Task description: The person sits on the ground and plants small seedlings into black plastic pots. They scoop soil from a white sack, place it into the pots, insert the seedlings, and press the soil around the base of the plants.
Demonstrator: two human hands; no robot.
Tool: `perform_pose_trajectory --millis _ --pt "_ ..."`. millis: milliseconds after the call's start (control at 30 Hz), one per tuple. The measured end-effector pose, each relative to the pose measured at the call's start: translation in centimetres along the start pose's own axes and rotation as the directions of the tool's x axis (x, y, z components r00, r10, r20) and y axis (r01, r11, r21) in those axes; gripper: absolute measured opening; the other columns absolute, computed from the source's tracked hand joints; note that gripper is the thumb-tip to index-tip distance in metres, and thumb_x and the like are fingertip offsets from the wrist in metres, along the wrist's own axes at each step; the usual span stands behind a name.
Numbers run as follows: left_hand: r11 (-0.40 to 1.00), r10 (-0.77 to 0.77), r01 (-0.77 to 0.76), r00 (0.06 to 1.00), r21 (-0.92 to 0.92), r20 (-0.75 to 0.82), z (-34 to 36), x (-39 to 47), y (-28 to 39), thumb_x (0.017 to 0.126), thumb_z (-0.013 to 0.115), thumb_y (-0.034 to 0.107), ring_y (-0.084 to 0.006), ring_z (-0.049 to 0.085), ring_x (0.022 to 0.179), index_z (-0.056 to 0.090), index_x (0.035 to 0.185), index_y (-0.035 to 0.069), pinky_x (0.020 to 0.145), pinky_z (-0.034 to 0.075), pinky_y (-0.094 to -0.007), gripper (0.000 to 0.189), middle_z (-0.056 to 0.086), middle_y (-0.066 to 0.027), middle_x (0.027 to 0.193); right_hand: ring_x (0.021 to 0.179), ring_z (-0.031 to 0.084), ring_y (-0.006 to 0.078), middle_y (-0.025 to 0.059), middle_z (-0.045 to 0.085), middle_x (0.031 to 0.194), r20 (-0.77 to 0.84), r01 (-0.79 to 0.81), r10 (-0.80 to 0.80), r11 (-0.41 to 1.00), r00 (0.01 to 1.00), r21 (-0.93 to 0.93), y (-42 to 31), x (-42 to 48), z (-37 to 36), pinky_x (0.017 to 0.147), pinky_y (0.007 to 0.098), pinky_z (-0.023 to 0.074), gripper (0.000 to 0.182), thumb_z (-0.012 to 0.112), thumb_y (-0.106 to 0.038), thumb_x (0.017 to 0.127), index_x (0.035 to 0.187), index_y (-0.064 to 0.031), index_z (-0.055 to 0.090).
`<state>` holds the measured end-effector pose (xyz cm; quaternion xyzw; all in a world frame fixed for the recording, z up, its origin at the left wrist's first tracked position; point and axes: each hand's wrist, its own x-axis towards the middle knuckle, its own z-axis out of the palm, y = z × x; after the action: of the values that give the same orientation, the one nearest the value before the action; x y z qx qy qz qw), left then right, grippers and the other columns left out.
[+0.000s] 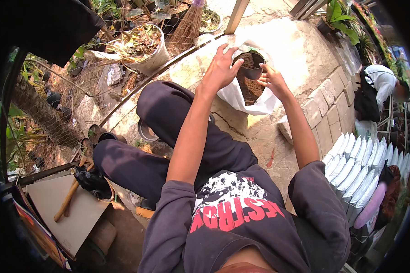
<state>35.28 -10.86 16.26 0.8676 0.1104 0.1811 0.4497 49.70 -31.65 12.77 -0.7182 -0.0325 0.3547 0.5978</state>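
Observation:
A black plastic plant pot [252,72] with dark soil inside is over the mouth of a white plastic sack [263,108]. Brown soil [251,89] shows inside the sack. My right hand [273,79] grips the pot's right side, with the thumb at the rim and the fingers against the wall. To the left of the pot, my left hand [222,70] hovers with its fingers spread and holds nothing. Its thumb reaches towards the pot; whether it touches cannot be told.
A wire mesh fence [99,88] runs along the left, with a bucket of dry leaves [150,51] and a broom [188,25] behind it. Empty pots [147,131] stand by my legs. White filled bags [357,163] are stacked at right, near a bending person [379,85].

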Motion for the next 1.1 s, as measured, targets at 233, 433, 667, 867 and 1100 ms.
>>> perform_pose_trajectory --millis 233,433,667,867,1100 --pt "0.999 -0.009 0.007 0.999 -0.044 -0.035 -2.0 -1.0 0.4 0.101 0.064 0.036 -0.0405 0.052 0.134 0.062 0.138 0.01 0.11 0.046 -0.0457 0.045 0.047 -0.0232 0.15 0.092 0.066 0.0205 0.0115 0.065 0.099 -0.052 0.049 -0.046 0.997 0.998 0.067 -2.1 -1.3 -1.9 0.091 0.0347 0.0575 0.046 0.069 -0.039 0.097 0.124 -0.003 0.057" --pt "0.962 0.14 -0.154 0.987 -0.224 -0.077 -7.9 -2.3 2.9 0.104 0.062 0.036 -0.0313 0.064 0.122 0.063 0.137 0.008 0.101 0.054 -0.041 0.044 0.054 -0.0175 0.143 0.097 0.065 0.021 0.0133 0.064 0.102 0.015 0.156 -0.155 0.985 0.988 -0.069 -7.2 -2.2 -1.6 0.095 0.0353 0.0562 0.06 0.071 -0.045 0.094 0.128 0.0001 0.055" --pt "0.982 0.066 -0.081 0.994 -0.173 -0.092 -22.6 -9.0 1.9 0.108 0.056 0.035 -0.0188 0.067 0.114 0.063 0.137 0.009 0.099 0.053 -0.0348 0.04 0.07 -0.009 0.127 0.106 0.067 0.0278 0.021 0.063 0.114 0.219 0.351 -0.323 0.931 0.921 -0.101 -15.3 -4.7 4.8 0.101 0.0382 0.0577 0.072 0.073 -0.046 0.092 0.136 0.0047 0.048" --pt "0.952 -0.163 0.225 0.946 0.209 -0.28 -28.8 -15.8 -5.7 0.106 0.056 0.044 -0.0199 0.069 0.109 0.063 0.137 0.014 0.099 0.052 -0.0385 0.043 0.071 -0.0097 0.124 0.107 0.067 0.0283 0.0177 0.063 0.112 0.484 0.377 -0.312 0.925 0.818 -0.042 -18.8 -3.5 14.0 0.102 0.0405 0.0566 0.057 0.069 -0.042 0.098 0.137 -0.0035 0.052" --pt "0.558 -0.738 0.466 0.657 0.686 0.153 -29.6 -24.4 -9.5 0.103 0.055 0.047 -0.0337 0.054 0.136 0.051 0.147 0.009 0.112 0.045 -0.044 0.058 0.056 -0.0188 0.148 0.119 0.063 0.0269 0.0137 0.06 0.125 0.887 0.298 0.056 0.93 0.458 -0.213 -15.8 0.8 27.5 0.109 0.046 0.0512 0.045 0.056 -0.035 0.108 0.141 -0.0061 0.051"
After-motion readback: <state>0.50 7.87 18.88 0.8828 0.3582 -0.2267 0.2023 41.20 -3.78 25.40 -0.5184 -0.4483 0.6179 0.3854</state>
